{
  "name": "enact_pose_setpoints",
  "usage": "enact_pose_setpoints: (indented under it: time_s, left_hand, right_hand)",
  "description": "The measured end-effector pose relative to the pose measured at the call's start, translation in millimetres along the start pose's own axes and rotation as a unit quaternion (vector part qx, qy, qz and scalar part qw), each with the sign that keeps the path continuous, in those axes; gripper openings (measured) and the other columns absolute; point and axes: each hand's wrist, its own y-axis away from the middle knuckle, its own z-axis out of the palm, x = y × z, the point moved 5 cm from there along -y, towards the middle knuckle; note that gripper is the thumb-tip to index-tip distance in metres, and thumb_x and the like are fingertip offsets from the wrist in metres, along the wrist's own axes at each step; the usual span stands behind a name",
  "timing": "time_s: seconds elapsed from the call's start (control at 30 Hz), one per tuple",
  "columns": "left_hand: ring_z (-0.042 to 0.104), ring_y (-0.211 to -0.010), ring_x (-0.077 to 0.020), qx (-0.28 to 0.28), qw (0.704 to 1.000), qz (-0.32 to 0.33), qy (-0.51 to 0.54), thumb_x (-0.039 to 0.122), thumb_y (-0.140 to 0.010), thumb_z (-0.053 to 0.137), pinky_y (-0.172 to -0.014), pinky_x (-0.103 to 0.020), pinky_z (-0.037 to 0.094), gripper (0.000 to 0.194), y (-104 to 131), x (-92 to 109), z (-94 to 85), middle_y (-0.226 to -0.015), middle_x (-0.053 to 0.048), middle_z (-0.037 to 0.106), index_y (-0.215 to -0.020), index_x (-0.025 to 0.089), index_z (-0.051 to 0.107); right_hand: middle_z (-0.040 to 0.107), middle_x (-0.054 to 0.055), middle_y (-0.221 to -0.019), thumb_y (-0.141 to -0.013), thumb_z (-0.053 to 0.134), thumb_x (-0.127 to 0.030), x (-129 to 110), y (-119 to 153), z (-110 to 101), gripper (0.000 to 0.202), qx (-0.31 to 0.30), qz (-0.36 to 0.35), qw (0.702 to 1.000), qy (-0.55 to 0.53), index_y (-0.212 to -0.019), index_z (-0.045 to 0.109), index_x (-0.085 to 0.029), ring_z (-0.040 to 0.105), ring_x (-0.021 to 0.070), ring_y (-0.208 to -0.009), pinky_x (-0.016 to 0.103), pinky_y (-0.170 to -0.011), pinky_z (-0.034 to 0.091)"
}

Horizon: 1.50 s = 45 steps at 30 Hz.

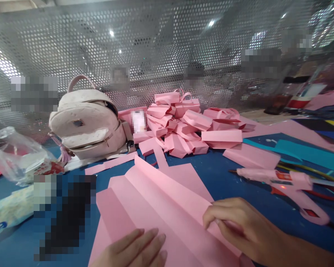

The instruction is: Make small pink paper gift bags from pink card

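A creased sheet of pink paper (156,200) lies in front of me, with its right-hand flap raised along a fold. My left hand (136,248) rests flat on the sheet near the bottom, fingers stretched out. At the right edge, my right hand (236,226) pinches the raised flap between thumb and curled fingers. More pink paper shows beneath the sheet. To the right of my right hand lies a pink glue gun (284,185), its nozzle pointing left and a small light glowing on its body.
Several folded pink paper boxes (178,126) are heaped at the back. A pale backpack (86,122) stands left of them. A clear plastic bag (19,152) and a patterned packet (13,207) lie at left. Teal strips (311,154) lie at right. A perforated metal panel (161,44) rises behind.
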Motion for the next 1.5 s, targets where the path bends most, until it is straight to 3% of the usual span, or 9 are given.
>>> enact_pose_setpoints:
  time_s: [0.13,0.5,0.6,0.7,0.8,0.93,1.1,1.4,1.5]
  left_hand:
    - [0.060,-0.130,-0.0220,-0.116,0.991,0.052,-0.034,0.028,-0.110,0.027,-0.111,-0.037,0.047,0.045,-1,-12,3.4,-0.147,-0.006,0.057,-0.134,0.018,0.064]
    - [0.056,-0.134,-0.0270,-0.230,0.970,-0.003,-0.078,0.025,-0.108,0.033,-0.122,-0.049,0.030,0.041,-10,-31,-14.9,-0.144,-0.012,0.058,-0.138,0.012,0.059]
    - [0.059,-0.131,-0.0229,-0.182,0.982,0.007,-0.043,0.026,-0.110,0.028,-0.123,-0.045,0.029,0.043,-8,-26,-12.5,-0.138,-0.010,0.065,-0.133,0.012,0.062]
    - [0.064,-0.125,-0.0196,-0.018,1.000,-0.022,-0.007,0.022,-0.111,0.022,-0.123,-0.045,0.031,0.049,0,-15,-6.6,-0.124,-0.005,0.073,-0.114,0.015,0.071]
    - [0.061,-0.128,-0.0134,0.021,0.999,-0.015,0.028,0.027,-0.111,0.030,-0.122,-0.035,0.033,0.043,9,2,10.8,-0.130,0.002,0.070,-0.111,0.020,0.073]
    - [0.056,-0.132,-0.0083,0.033,0.998,-0.002,0.061,0.031,-0.110,0.034,-0.118,-0.025,0.037,0.038,7,6,13.3,-0.138,0.005,0.065,-0.116,0.024,0.072]
    - [0.060,-0.130,-0.0199,-0.087,0.996,0.021,0.013,0.025,-0.111,0.024,-0.121,-0.041,0.034,0.047,2,-14,3.5,-0.136,-0.005,0.066,-0.123,0.015,0.069]
    - [0.077,-0.088,-0.0111,0.050,0.994,-0.083,0.060,0.020,-0.109,0.035,-0.110,-0.026,0.048,0.039,-2,-16,-14.4,-0.094,0.002,0.080,-0.098,0.019,0.073]
    - [0.078,-0.081,-0.0148,-0.002,0.993,-0.073,0.097,0.017,-0.107,0.039,-0.084,-0.023,0.062,0.032,-21,-21,-23.6,-0.089,0.000,0.079,-0.106,0.015,0.071]
  right_hand:
    - [0.072,0.002,-0.074,-0.100,0.042,-0.034,0,1,0,0.034,0.008,0.002,1.000,0.013,-0.084,0.071,-0.025,0.068,0.0174,-0.067,0.025,-0.069,0.050]
    - [0.073,0.001,-0.075,-0.099,0.043,-0.031,0,1,0,0.031,0.008,0.003,1.000,0.008,-0.085,0.070,-0.025,0.069,0.0175,-0.068,0.025,-0.068,0.050]
    - [0.073,0.001,-0.076,-0.098,0.044,-0.029,-2,0,-1,0.030,0.000,0.005,1.000,0.005,-0.086,0.071,-0.025,0.069,0.0176,-0.069,0.026,-0.068,0.050]
    - [0.073,0.001,-0.075,-0.098,0.043,-0.030,-3,-1,-1,0.031,-0.005,0.005,1.000,0.004,-0.086,0.071,-0.025,0.069,0.0178,-0.068,0.026,-0.069,0.051]
    - [0.072,0.002,-0.074,-0.099,0.044,-0.032,-3,0,-1,0.032,0.001,0.006,1.000,0.004,-0.085,0.072,-0.025,0.068,0.0180,-0.066,0.026,-0.068,0.051]
    - [0.072,0.001,-0.073,-0.099,0.044,-0.034,-1,0,-1,0.032,0.015,0.008,1.000,0.014,-0.084,0.071,-0.025,0.068,0.0179,-0.066,0.026,-0.068,0.051]
    - [0.072,0.002,-0.074,-0.100,0.042,-0.034,-1,0,1,0.034,-0.001,0.005,1.000,0.009,-0.086,0.071,-0.025,0.068,0.0175,-0.066,0.026,-0.068,0.050]
    - [0.073,0.000,-0.077,-0.098,0.041,-0.027,1,0,2,0.030,-0.026,0.000,1.000,0.004,-0.088,0.069,-0.026,0.068,0.0175,-0.069,0.026,-0.068,0.047]
    - [0.073,0.001,-0.077,-0.099,0.041,-0.029,2,0,2,0.031,-0.015,-0.001,1.000,0.002,-0.088,0.069,-0.026,0.068,0.0182,-0.070,0.027,-0.069,0.048]
